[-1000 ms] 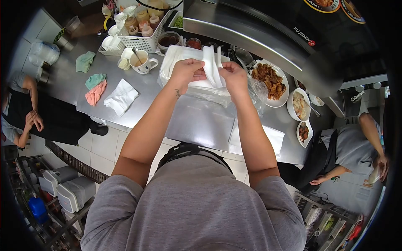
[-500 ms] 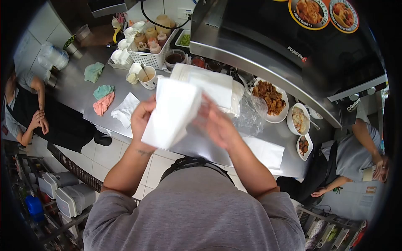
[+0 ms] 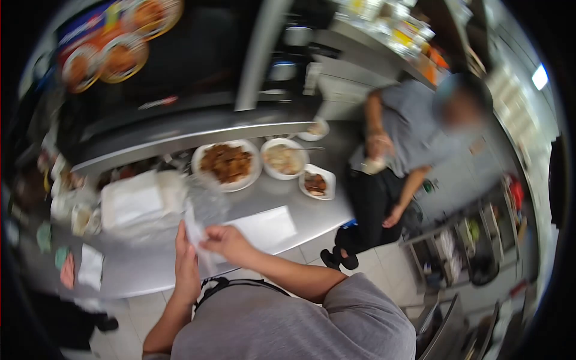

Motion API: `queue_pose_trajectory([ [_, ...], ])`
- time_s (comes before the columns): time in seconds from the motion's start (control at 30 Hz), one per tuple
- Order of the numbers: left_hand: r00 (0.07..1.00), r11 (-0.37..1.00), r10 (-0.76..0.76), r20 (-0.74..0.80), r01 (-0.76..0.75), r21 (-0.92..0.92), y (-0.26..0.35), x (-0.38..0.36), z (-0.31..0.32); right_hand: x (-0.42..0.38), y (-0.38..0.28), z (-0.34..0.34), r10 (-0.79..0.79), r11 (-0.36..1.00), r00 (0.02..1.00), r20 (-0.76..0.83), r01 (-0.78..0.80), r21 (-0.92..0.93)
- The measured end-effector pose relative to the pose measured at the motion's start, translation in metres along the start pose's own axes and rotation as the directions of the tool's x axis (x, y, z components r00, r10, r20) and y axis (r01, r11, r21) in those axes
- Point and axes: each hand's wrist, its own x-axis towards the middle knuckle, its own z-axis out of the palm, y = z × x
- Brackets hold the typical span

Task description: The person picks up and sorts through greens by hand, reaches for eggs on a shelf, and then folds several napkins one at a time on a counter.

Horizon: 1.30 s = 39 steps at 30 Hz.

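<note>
A folded white paper [image 3: 194,231] stands nearly edge-on between my hands, above the front edge of the steel counter. My left hand [image 3: 187,267] grips its left side, fingers pointing up along it. From the right, my right hand [image 3: 231,245] pinches the paper between thumb and fingers. Behind my hands lies a stack of white paper [image 3: 135,201], with crumpled clear plastic [image 3: 207,201] beside it. Another flat white paper [image 3: 267,227] rests on the counter just right of my right hand.
A plate of brown meat pieces [image 3: 227,165], a bowl of pale food [image 3: 282,159] and a small dish [image 3: 317,182] line the counter [image 3: 252,201] beneath a black appliance [image 3: 180,78]. Another person [image 3: 414,132] is at the right, holding a cup. Cloths [image 3: 68,270] lie at left.
My view has swung to the right, showing more of the other person. The paper has turned from face-on to nearly edge-on. My right hand, blurred and spread before, now pinches it.
</note>
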Motion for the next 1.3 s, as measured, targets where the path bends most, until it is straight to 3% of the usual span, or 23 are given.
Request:
queue_pose_trajectory([
  [0.03,0.997,0.997,-0.050,-0.060,0.047,-0.061,-0.007,0.003,0.022,-0.014,-0.009,-0.010,0.021,0.996,0.998,0.065,-0.027,0.087],
  [0.07,0.985,0.988,-0.108,-0.132,0.092,-0.120,-0.014,0.000,0.039,-0.027,-0.015,-0.025,-0.003,0.996,1.000,0.021,0.001,0.093],
  [0.1,0.989,0.988,-0.113,-0.097,0.102,-0.112,-0.031,-0.002,0.043,-0.040,-0.019,-0.039,-0.001,0.994,1.000,0.019,-0.001,0.112],
  [0.17,0.943,0.870,-0.322,0.087,0.331,-0.366,-0.049,0.007,0.057,-0.060,-0.021,-0.067,0.028,0.985,0.999,0.023,-0.032,0.169],
  [0.33,0.961,0.932,-0.271,0.058,0.277,-0.234,-0.101,-0.003,0.116,-0.093,0.012,-0.124,0.012,0.983,0.995,-0.104,0.008,0.186],
  [0.4,0.958,0.935,-0.272,0.084,0.284,-0.210,-0.104,-0.004,0.139,-0.106,0.011,-0.135,0.071,0.979,0.979,-0.193,-0.031,0.201],
  [0.43,0.977,0.962,-0.203,0.063,0.211,-0.174,-0.113,-0.003,0.146,-0.113,0.002,-0.140,0.121,0.979,0.965,-0.232,-0.077,0.190],
  [0.47,0.965,0.958,-0.259,0.036,0.262,-0.121,-0.090,-0.005,0.166,-0.117,0.001,-0.143,0.077,0.989,0.962,-0.262,-0.040,0.143],
  [0.57,0.958,0.935,-0.250,0.139,0.277,-0.224,-0.109,0.000,0.161,-0.121,-0.002,-0.152,0.114,0.969,0.959,-0.259,-0.051,0.240],
  [0.67,0.959,0.931,-0.268,0.089,0.282,-0.230,-0.095,-0.004,0.161,-0.116,0.006,-0.147,0.181,0.931,0.956,-0.232,-0.091,0.354],
  [0.87,0.908,0.882,-0.415,0.051,0.415,-0.224,-0.088,-0.018,0.116,-0.104,0.023,-0.114,0.195,0.917,0.974,-0.114,-0.140,0.373],
  [1.3,0.884,0.837,-0.462,0.072,0.462,-0.292,-0.051,-0.028,0.062,-0.076,0.033,-0.053,0.191,0.935,0.977,-0.092,-0.152,0.320],
])
